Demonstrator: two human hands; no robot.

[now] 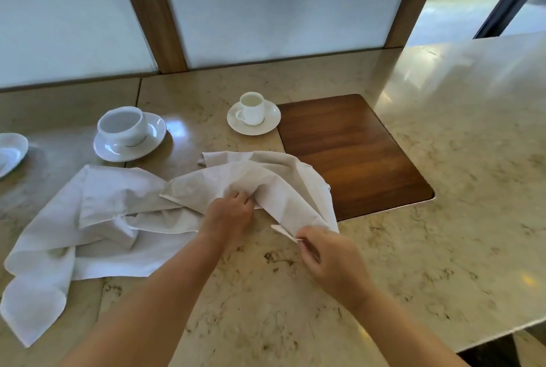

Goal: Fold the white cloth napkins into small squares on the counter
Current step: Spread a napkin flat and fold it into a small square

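Observation:
A white cloth napkin (266,177) is bunched and lifted at the middle of the marble counter (443,189). My left hand (229,213) grips a fold in its middle. My right hand (328,257) pinches its near corner between thumb and fingers. The napkin's far edge drapes over the corner of a wooden inlay. More white napkin cloth (88,227) lies crumpled and spread flat to the left, reaching the counter's near left edge, partly under the held one.
A wide white cup on a saucer (130,137) and a small white cup on a saucer (253,114) stand behind the napkins. Part of a white dish (10,152) shows at the far left. A dark wooden inlay (354,154) sits in the counter. Frosted panels rise behind.

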